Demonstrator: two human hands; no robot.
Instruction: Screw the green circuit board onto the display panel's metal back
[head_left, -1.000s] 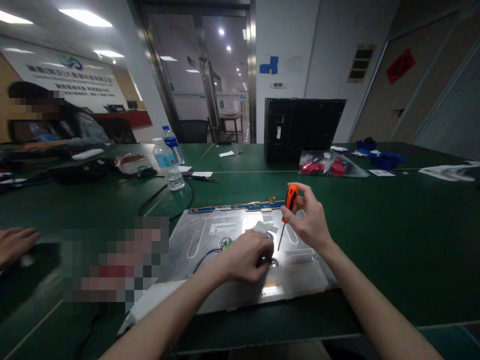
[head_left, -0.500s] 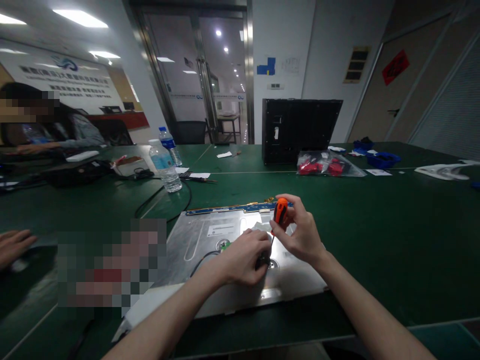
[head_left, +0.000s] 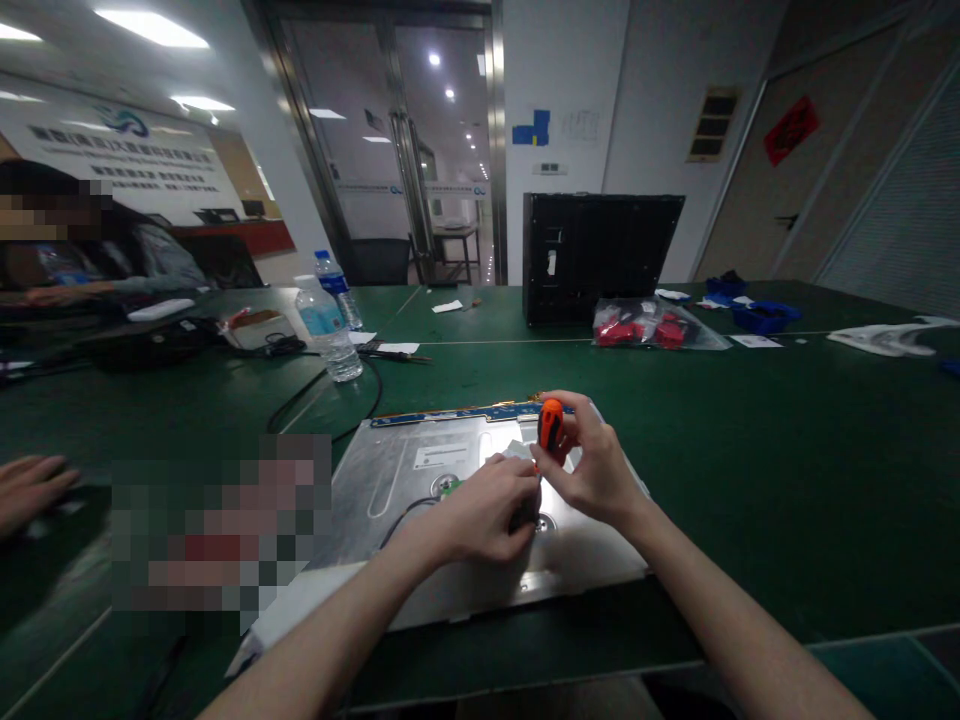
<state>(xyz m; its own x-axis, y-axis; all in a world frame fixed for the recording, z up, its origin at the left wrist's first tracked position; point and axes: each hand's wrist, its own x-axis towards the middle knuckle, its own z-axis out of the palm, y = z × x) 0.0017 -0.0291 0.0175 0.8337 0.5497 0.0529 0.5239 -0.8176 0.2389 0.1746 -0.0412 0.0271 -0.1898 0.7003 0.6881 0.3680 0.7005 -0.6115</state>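
A silver metal display panel (head_left: 600, 552) lies flat on the table, with a blue circuit strip (head_left: 442, 417) along its far edge. My right hand (head_left: 596, 468) is closed around an orange and black screwdriver (head_left: 551, 425), held nearly upright over the panel's middle. Its tip is hidden behind the fingers of my left hand (head_left: 487, 505). That hand rests on the panel, fingers curled around something dark that I cannot make out. A black cable (head_left: 405, 515) runs under it, and a bit of green board (head_left: 451, 486) shows beside it.
Two water bottles (head_left: 330, 330) stand beyond the panel's left corner. A black monitor-like casing (head_left: 604, 255) and a plastic bag of red pieces (head_left: 652, 328) sit at the back. Another person's hand (head_left: 34, 490) is at the left edge. Blue trays (head_left: 765, 317) lie far right.
The screwdriver and my right hand have shifted slightly left, and the handle stands more upright. My left hand stays at the same spot on the panel.
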